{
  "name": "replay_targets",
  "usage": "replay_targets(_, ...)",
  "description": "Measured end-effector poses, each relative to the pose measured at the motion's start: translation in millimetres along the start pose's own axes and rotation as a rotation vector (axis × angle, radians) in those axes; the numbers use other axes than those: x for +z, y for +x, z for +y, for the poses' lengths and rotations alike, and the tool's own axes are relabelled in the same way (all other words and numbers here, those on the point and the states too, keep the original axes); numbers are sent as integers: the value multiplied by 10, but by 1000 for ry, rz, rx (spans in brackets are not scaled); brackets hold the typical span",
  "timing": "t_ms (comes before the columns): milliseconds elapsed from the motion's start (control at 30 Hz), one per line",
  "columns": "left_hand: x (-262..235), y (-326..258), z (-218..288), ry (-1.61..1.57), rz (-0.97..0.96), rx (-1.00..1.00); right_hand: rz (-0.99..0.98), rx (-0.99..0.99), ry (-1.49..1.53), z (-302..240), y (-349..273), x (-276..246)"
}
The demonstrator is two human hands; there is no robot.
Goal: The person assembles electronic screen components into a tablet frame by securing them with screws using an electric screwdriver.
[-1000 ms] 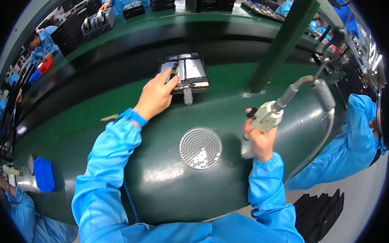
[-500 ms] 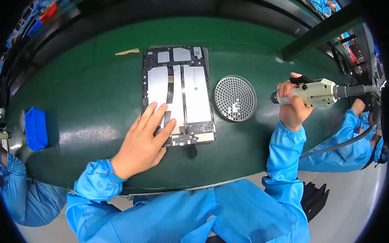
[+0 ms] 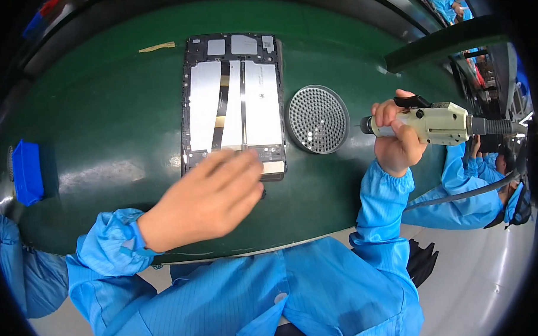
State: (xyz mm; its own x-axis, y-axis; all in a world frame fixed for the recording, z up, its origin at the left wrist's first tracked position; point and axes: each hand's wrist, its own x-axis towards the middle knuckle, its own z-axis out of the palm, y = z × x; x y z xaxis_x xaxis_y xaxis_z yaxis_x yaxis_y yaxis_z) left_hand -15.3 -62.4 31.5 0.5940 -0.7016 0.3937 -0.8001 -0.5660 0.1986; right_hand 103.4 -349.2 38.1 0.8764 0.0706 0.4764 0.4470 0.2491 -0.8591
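A tablet with its back off [image 3: 262,103] lies on the green bench, its silver battery panels and black frame facing up. My left hand [image 3: 202,197] is over the tablet's near edge, fingers stretched out and slightly blurred, holding nothing I can see. Whether the fingertips touch the frame I cannot tell. In my right hand [image 3: 395,141] is a cream electric screwdriver [image 3: 444,124], held level with its tip pointing left and a hose running off to the right. Between the tablet and that tip sits a round grey screw tray [image 3: 318,120] full of small holes.
A blue bin [image 3: 28,172] stands at the bench's left end. Beyond the tablet lies a strip of tan tape [image 3: 157,47]. A green post [image 3: 442,46] rises at the far right. Co-workers in blue sleeves are at both sides, one near the hose [image 3: 468,195].
My left hand has slid off the battery panels toward the tablet's near edge. The right hand still grips the screwdriver. The whole view has shifted slightly.
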Motion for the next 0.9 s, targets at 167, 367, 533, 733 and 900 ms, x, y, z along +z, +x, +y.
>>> replay_targets(167,359,22,-62,-49,-27,147,12,5,-7,2,-28,-35)
replay_targets(367,453,96,-21,-64,214,91,34,6,-4,-1,-28,-55)
replay_targets(533,554,152,-5,41,233,44,33,23,1,-4,-49,-57)
replay_targets(733,594,150,39,161,226,21,-1,31,13,-16,-60,-46)
replay_targets(900,612,161,51,161,240,0,-44,18,21,-5,-70,-37)
